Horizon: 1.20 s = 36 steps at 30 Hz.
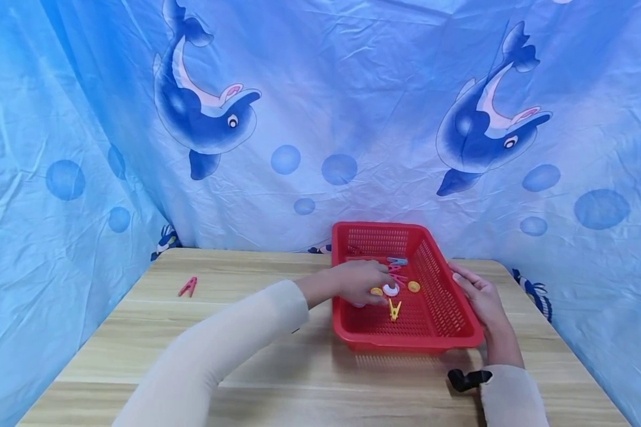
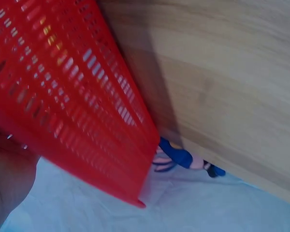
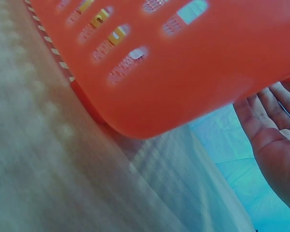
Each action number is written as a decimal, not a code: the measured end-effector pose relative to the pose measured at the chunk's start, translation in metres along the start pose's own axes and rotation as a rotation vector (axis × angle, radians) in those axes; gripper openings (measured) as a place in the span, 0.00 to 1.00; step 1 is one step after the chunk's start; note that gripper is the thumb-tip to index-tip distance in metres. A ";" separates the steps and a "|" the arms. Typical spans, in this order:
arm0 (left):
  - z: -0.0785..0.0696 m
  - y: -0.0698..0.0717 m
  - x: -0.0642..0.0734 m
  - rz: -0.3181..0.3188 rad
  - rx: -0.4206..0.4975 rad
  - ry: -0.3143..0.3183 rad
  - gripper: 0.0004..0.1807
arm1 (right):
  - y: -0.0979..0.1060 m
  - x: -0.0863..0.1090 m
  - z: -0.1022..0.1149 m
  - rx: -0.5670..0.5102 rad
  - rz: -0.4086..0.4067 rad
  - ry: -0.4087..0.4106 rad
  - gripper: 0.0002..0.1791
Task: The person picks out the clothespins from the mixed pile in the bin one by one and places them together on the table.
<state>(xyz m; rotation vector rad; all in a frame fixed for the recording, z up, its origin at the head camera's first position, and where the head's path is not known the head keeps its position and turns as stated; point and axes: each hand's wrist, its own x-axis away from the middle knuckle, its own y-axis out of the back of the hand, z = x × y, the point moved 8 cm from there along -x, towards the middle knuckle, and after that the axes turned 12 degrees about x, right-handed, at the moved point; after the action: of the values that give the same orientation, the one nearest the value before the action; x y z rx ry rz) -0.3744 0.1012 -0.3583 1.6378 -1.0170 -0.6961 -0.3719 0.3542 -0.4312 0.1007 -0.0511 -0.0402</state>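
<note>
A red plastic basket (image 1: 406,342) with slotted walls stands on the right part of the table. My left hand (image 1: 363,281) reaches over its left rim, fingers and thumb spread above the small pieces. Close to those fingers lie a white round piece (image 1: 391,290), a yellow round piece (image 1: 376,292) and pink clothespins (image 1: 399,277). A yellow clothespin (image 1: 394,311) is nearer the front, a blue clothespin (image 1: 397,261) farther back. My right hand (image 1: 483,299) touches the basket's right rim from outside; in the right wrist view its fingers (image 3: 275,108) extend up under the rim.
A pink clothespin (image 1: 189,287) lies alone on the left of the wooden table (image 1: 235,279). Near the right sleeve is a black object (image 1: 465,379). A blue curtain (image 1: 310,118) printed with dolphins hangs behind the table and along its sides.
</note>
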 end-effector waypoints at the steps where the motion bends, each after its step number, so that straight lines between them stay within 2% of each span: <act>1: -0.001 -0.003 -0.003 0.006 0.001 -0.004 0.28 | 0.000 0.000 0.000 0.000 0.000 -0.005 0.39; 8: -0.006 -0.017 -0.020 0.031 -0.009 -0.025 0.31 | 0.003 0.003 0.000 -0.001 -0.003 -0.027 0.40; 11: -0.009 -0.021 -0.026 0.063 -0.014 -0.035 0.31 | 0.004 0.003 0.002 -0.006 -0.004 -0.023 0.39; 15: -0.008 -0.028 -0.031 0.118 -0.003 -0.011 0.31 | 0.006 0.002 0.002 -0.007 -0.005 -0.026 0.40; 24: 0.002 -0.043 -0.035 0.216 0.018 0.066 0.36 | 0.004 0.003 0.001 -0.008 -0.004 -0.029 0.41; 31: 0.005 -0.045 -0.038 0.228 0.018 0.053 0.33 | 0.002 0.003 0.002 -0.002 -0.005 -0.012 0.40; 36: 0.008 -0.048 -0.037 0.232 0.012 0.088 0.28 | -0.001 0.002 0.002 -0.007 0.003 -0.007 0.41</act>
<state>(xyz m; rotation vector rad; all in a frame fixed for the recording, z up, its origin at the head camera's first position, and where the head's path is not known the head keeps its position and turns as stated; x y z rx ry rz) -0.3849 0.1354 -0.4084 1.5164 -1.1272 -0.4597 -0.3697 0.3528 -0.4295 0.0938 -0.0583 -0.0382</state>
